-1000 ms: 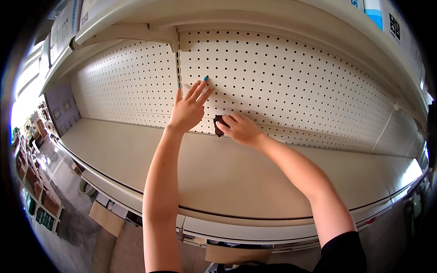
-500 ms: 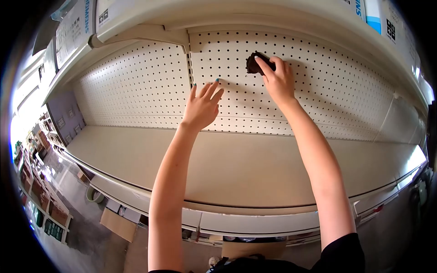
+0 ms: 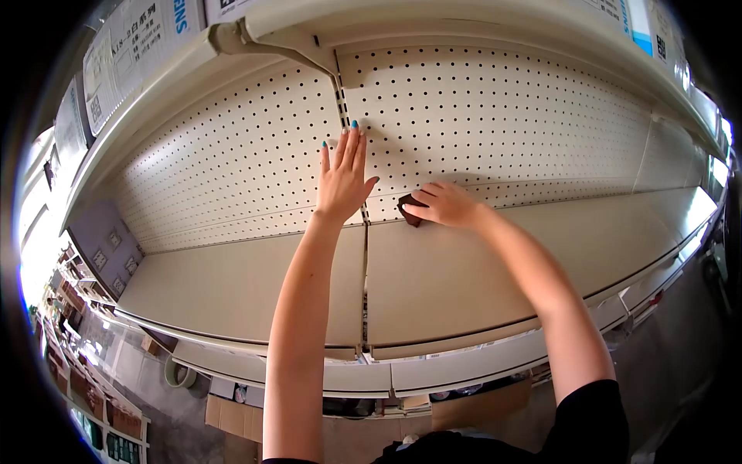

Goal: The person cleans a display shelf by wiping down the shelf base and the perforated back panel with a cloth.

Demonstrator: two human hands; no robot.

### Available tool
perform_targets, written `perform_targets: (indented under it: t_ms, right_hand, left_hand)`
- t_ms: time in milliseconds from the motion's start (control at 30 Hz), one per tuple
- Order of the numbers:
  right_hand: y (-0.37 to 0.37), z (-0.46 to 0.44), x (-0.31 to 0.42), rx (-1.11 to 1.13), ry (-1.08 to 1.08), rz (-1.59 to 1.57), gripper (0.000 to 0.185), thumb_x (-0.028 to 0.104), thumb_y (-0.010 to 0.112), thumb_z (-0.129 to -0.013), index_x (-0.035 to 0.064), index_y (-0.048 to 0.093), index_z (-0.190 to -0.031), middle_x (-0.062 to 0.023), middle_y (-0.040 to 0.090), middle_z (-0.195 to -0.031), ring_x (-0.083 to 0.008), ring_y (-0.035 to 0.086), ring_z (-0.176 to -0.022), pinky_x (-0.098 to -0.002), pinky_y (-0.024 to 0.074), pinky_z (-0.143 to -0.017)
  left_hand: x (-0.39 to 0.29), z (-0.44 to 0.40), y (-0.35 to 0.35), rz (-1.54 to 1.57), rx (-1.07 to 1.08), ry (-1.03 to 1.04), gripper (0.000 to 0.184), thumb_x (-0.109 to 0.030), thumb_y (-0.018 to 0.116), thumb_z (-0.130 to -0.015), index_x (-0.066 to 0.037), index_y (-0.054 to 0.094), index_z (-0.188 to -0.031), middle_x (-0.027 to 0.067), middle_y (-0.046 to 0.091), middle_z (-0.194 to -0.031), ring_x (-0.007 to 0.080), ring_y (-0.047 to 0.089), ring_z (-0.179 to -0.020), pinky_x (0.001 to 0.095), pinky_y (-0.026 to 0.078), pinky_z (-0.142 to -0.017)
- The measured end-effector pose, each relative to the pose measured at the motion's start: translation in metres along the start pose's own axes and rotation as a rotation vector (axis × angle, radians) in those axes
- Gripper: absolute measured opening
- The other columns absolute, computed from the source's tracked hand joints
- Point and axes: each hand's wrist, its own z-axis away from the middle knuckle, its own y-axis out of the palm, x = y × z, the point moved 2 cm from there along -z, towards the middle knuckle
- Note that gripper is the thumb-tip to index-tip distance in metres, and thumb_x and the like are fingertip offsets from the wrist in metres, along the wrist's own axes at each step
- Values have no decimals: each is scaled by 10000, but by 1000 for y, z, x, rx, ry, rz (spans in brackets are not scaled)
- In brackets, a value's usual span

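My right hand is closed on a crumpled dark brown cloth, low on the perforated back panel near where it meets the shelf board. Part of the cloth is hidden under the fingers. Higher up and to the left, my left hand has its fingers stretched out at the panel, beside the slotted upright. Nothing is in it.
An upper shelf overhangs both hands, with printed boxes on it at left. A bracket juts out there. Below are a lower shelf, cardboard boxes and a round green bin.
My right hand has come down and left with the cloth, from high on the panel to its bottom edge. My left hand reaches slightly higher, its fingers straighter. The view has shifted.
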Motion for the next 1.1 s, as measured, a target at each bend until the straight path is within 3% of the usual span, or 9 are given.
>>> perform_targets:
  t_ms: [167, 233, 367, 500, 633, 733, 867, 1033, 1100]
  right_hand:
    - [-33, -24, -56, -300, 345, 130, 356, 115, 588, -809, 205, 631, -1151, -48, 571, -1001, -257, 547, -916, -371, 483, -778]
    - [-47, -35, -83, -454, 639, 103, 400, 51, 608, -782, 205, 644, -1149, -67, 580, -1001, -288, 541, -906, -378, 481, -770]
    - [-47, -48, -84, -720, 785, 183, 536, -73, 623, -697, 175, 629, -1172, -127, 553, -1020, -313, 546, -899, -417, 478, -790]
    - [-4, -50, -49, -591, 584, -7, 321, 156, 644, -850, 206, 626, -1166, -139, 554, -1024, -302, 540, -891, -383, 469, -764]
    - [13, -47, -4, -384, 297, -4, 335, 92, 624, -780, 115, 639, -1113, -91, 556, -1019, -267, 559, -886, -380, 488, -774]
    - [24, -42, 22, -117, 129, -131, 419, 114, 632, -749, 135, 576, -1164, -70, 527, -1045, -257, 546, -907, -368, 485, -801]
    - [16, -46, 18, -5, -15, -57, 375, 156, 623, -789, 167, 572, -1160, -69, 535, -1047, -249, 545, -916, -362, 473, -793]
    - [-14, -86, -42, -371, 309, -75, 253, 198, 609, -854, 157, 621, -1103, -81, 545, -965, -266, 546, -891, -382, 468, -687]
    - [-25, -107, -63, -399, 509, -96, 299, 125, 629, -813, 158, 634, -1110, -89, 543, -967, -278, 545, -856, -383, 480, -676]
  left_hand:
    - [9, 6, 9, -22, -54, 7, 770, -317, 651, -827, -66, 271, -1448, 102, 230, -1521, 231, 210, -1412, 516, 208, -1117]
    - [16, 7, 9, -32, -64, 14, 747, -296, 649, -827, -80, 287, -1444, 100, 240, -1517, 229, 216, -1410, 519, 209, -1116]
    - [21, 13, 9, -30, -83, 8, 695, -264, 635, -829, -98, 323, -1427, 85, 257, -1509, 227, 217, -1409, 529, 207, -1115]
    - [26, 19, 9, -38, -73, 44, 655, -234, 610, -838, -94, 339, -1418, 78, 254, -1511, 225, 213, -1410, 528, 209, -1117]
    - [27, 26, 11, -80, -33, 95, 682, -193, 643, -808, -108, 347, -1416, 76, 245, -1514, 231, 186, -1418, 509, 187, -1132]
    - [26, 31, 13, -94, 7, 108, 652, -175, 638, -809, -96, 373, -1400, 75, 250, -1511, 229, 199, -1413, 510, 192, -1132]
    - [24, 36, 13, -111, 10, 138, 622, -155, 626, -811, -76, 393, -1382, 79, 261, -1505, 235, 214, -1406, 502, 208, -1129]
    - [29, 34, 4, -102, -89, 143, 554, -98, 546, -805, -25, 430, -1342, 88, 309, -1484, 246, 287, -1375, 505, 266, -1098]
    - [33, 34, 3, -125, -150, 100, 552, -99, 538, -806, -23, 430, -1343, 94, 312, -1481, 255, 301, -1366, 500, 277, -1092]
